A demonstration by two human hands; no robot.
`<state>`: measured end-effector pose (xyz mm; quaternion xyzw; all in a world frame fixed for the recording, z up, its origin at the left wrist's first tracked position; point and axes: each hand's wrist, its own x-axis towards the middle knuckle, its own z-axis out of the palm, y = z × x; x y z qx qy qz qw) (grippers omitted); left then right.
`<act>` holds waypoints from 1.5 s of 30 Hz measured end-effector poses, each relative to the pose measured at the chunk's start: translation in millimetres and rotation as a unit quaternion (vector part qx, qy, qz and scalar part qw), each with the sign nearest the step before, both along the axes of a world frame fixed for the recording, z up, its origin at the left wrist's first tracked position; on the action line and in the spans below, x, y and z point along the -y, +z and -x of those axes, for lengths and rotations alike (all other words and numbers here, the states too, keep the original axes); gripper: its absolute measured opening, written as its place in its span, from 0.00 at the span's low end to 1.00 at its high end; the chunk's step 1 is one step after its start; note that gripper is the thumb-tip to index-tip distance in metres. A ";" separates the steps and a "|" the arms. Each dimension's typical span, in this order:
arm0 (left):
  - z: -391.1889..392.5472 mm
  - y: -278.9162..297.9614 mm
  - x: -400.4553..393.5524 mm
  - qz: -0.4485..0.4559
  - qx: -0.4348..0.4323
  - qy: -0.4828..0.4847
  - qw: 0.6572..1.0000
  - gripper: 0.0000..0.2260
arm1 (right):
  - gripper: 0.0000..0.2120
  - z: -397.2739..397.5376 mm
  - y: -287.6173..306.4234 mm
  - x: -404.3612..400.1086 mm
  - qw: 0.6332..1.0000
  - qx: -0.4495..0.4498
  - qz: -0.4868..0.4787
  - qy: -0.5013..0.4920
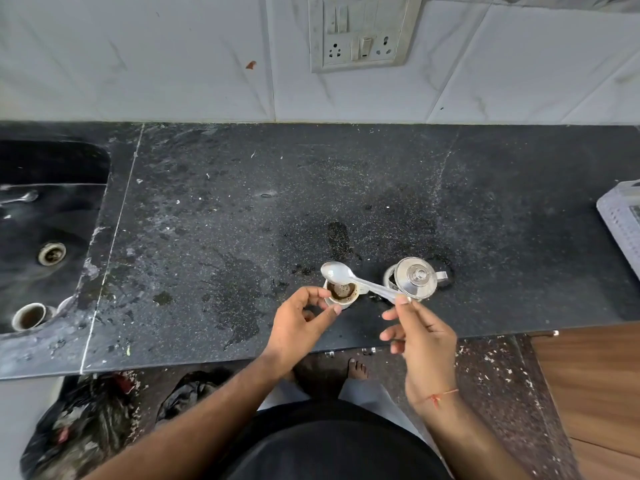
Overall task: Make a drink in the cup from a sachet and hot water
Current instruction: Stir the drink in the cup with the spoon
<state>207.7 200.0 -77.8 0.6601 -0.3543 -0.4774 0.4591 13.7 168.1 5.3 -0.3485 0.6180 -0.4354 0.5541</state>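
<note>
Overhead, stained black counter [242, 220], tiled wall [173, 64].

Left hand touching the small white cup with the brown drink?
Touching. The head view shows the left hand curled round the small white cup, thumb tip on its near rim and fingers against its left side.

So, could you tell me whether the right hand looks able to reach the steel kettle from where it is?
Probably yes. The right hand sits just in front of the steel kettle with nothing between them, but it pinches the spoon, so it would likely need to put that down first.
</note>
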 end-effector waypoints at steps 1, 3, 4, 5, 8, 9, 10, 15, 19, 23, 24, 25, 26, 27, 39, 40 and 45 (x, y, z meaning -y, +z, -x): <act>3.8 4.6 -1.9 -0.007 -0.039 0.017 0.999 0.12 | 0.08 -9.3 -2.1 -4.0 1.000 0.021 -0.022 -0.003; 8.4 13.4 -2.9 -0.025 -0.125 0.056 0.990 0.09 | 0.07 -27.0 -5.5 -11.5 0.997 0.050 -0.057 -0.001; 9.5 16.9 -2.3 -0.030 -0.161 0.069 0.984 0.08 | 0.07 -33.4 -6.8 -14.8 0.996 0.059 -0.069 0.002; 9.6 19.2 -1.9 -0.031 -0.190 0.075 0.978 0.07 | 0.07 -38.6 -7.7 -17.9 0.995 0.065 -0.080 0.007; 4.1 22.8 -4.1 -0.035 -0.271 0.090 0.958 0.07 | 0.07 -49.4 -9.7 -26.4 0.991 0.080 -0.107 0.025; 1.4 22.8 -5.3 -0.038 -0.294 0.098 0.950 0.06 | 0.07 -52.0 -10.4 -28.3 0.990 0.080 -0.115 0.029; -1.6 22.4 -6.8 -0.040 -0.310 0.104 0.944 0.06 | 0.06 -54.4 -11.3 -29.8 0.989 0.079 -0.125 0.030; -17.1 19.9 -12.2 -0.065 -0.313 0.126 0.939 0.04 | 0.05 -63.1 -19.8 -34.7 0.983 0.058 -0.164 0.061; -39.0 16.8 -8.8 -0.107 -0.275 0.118 0.948 0.05 | 0.08 -72.5 -29.8 -32.7 0.965 0.020 -0.210 0.156; -68.2 12.7 -3.0 -0.179 -0.198 0.077 0.961 0.05 | 0.08 -84.6 -45.0 -31.1 0.944 0.000 -0.220 0.247; -74.2 11.7 -1.7 -0.196 -0.184 0.070 0.961 0.05 | 0.08 -87.0 -48.8 -31.0 0.939 -0.005 -0.218 0.266; -79.1 10.6 -0.5 -0.211 -0.172 0.063 0.960 0.05 | 0.09 -89.2 -52.2 -31.0 0.934 -0.009 -0.219 0.283; -83.2 9.5 0.5 -0.224 -0.161 0.056 0.960 0.05 | 0.10 -91.5 -55.1 -30.5 0.929 -0.013 -0.220 0.297; -86.2 8.5 1.5 -0.234 -0.149 0.050 0.960 0.05 | 0.11 -93.9 -57.7 -30.1 0.925 -0.018 -0.221 0.309; -106.1 0.0 0.9 -0.251 0.047 0.008 0.967 0.05 | 0.11 -117.8 -65.8 -26.6 0.913 -0.044 -0.239 0.328; -107.3 -0.3 0.5 -0.250 0.060 0.009 0.966 0.05 | 0.11 -119.7 -66.6 -27.4 0.911 -0.045 -0.241 0.331; -114.1 -0.8 -3.4 -0.247 0.101 0.003 0.964 0.07 | 0.12 -129.4 -70.5 -30.0 0.896 -0.053 -0.267 0.351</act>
